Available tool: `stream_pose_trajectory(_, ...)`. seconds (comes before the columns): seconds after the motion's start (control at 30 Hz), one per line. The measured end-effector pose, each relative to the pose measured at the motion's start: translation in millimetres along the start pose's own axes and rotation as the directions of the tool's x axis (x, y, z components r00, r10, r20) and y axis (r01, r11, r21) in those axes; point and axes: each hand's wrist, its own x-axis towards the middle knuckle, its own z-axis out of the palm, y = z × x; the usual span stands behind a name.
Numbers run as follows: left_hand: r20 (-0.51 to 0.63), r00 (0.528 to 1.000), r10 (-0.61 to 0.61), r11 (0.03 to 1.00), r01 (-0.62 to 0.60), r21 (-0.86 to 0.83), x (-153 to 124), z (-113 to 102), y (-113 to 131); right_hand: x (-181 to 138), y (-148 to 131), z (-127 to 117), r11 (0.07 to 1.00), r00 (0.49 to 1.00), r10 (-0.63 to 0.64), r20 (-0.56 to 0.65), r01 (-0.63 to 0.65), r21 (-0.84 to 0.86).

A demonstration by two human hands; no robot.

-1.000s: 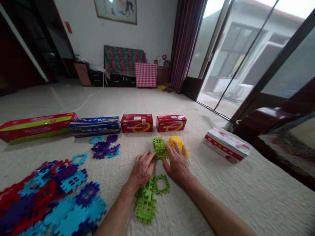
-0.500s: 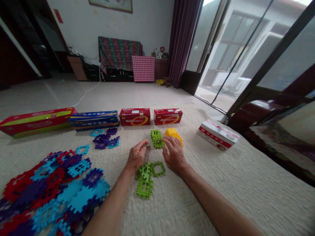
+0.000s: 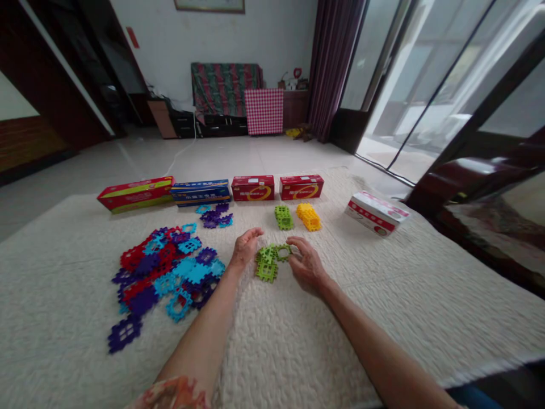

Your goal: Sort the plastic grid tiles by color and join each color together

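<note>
My left hand (image 3: 246, 248) hovers at the left of a small pile of green toothed plastic building tiles (image 3: 267, 270), its fingers stretched out and holding nothing. On the other side, my right hand (image 3: 305, 262) has its thumb and fingers apart, close to a green tile with a round hole (image 3: 279, 253); whether it touches that tile I cannot tell. A joined green block (image 3: 283, 218) lies just beyond both hands. To its right is a yellow block (image 3: 309, 217) of similar tiles.
A large heap of red, purple and light blue tiles (image 3: 198, 271) spreads on the left. Behind it lies a purple and blue cluster (image 3: 216, 217). A red-yellow box (image 3: 136, 194), a blue box (image 3: 201, 193) and two red boxes (image 3: 254, 188) line the back; a white-red box (image 3: 376, 213) stands right.
Both hands have drawn back from the joined green block toward the loose green tiles. My left fingers have straightened. The view has shifted, showing more of the mat and the whole heap.
</note>
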Motion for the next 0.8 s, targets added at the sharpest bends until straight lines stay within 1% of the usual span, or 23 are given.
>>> stream_pose_trajectory(0.07, 0.013, 0.999, 0.041, 0.998, -0.042, 0.054, -11.8, -1.7, -0.5, -1.1, 1.4, 4.0, 1.000, 0.999, -0.017, 0.037, 0.018, -0.020)
stream_pose_trajectory(0.17, 0.059, 0.995, 0.075, 0.979, -0.085, 0.184, -20.8, -0.8, -0.7, -2.1, 3.2, 6.8, 0.996, 0.997, -0.039, 0.065, 0.044, -0.080)
stream_pose_trajectory(0.23, 0.089, 0.992, 0.085, 0.964, -0.105, 0.246, -22.2, 0.7, -0.5, -2.8, 1.6, 5.3, 0.989, 0.993, -0.066, 0.095, 0.078, -0.127)
stream_pose_trajectory(0.33, 0.110, 0.987, 0.121, 0.947, -0.148, 0.286, -20.6, 3.3, 0.0, -4.0, -4.7, 0.7, 0.961, 0.971, -0.118, 0.206, 0.164, -0.222)
stream_pose_trajectory(0.4, 0.123, 0.981, 0.147, 0.931, -0.179, 0.318, -18.2, 5.3, -0.1, -4.6, -8.6, -1.3, 0.938, 0.955, -0.129, 0.268, 0.205, -0.281)
stream_pose_trajectory(0.47, 0.146, 0.975, 0.170, 0.911, -0.212, 0.353, -15.4, 7.2, -0.7, -4.5, -9.0, -1.2, 0.931, 0.950, -0.123, 0.288, 0.211, -0.299)
stream_pose_trajectory(0.53, 0.155, 0.971, 0.182, 0.901, -0.228, 0.368, -12.8, 8.4, -2.1, -3.3, -4.6, 0.1, 0.948, 0.963, -0.083, 0.256, 0.156, -0.277)
stream_pose_trajectory(0.6, 0.148, 0.973, 0.176, 0.907, -0.218, 0.359, -11.1, 8.5, -4.0, -0.5, 4.0, 0.6, 0.970, 0.986, 0.012, 0.169, 0.030, -0.243)
stream_pose_trajectory(0.67, 0.142, 0.977, 0.161, 0.916, -0.201, 0.347, -10.4, 8.0, -5.4, 3.5, 14.1, -1.7, 0.974, 0.990, 0.107, 0.092, -0.086, -0.210)
stream_pose_trajectory(0.73, 0.139, 0.979, 0.152, 0.919, -0.191, 0.346, -10.5, 7.3, -5.4, 7.6, 23.2, -6.5, 0.974, 0.988, 0.137, 0.067, -0.122, -0.193)
stream_pose_trajectory(0.8, 0.132, 0.980, 0.147, 0.918, -0.184, 0.350, -11.1, 7.0, -4.0, 10.4, 29.7, -12.2, 0.976, 0.991, 0.127, 0.043, -0.117, -0.186)
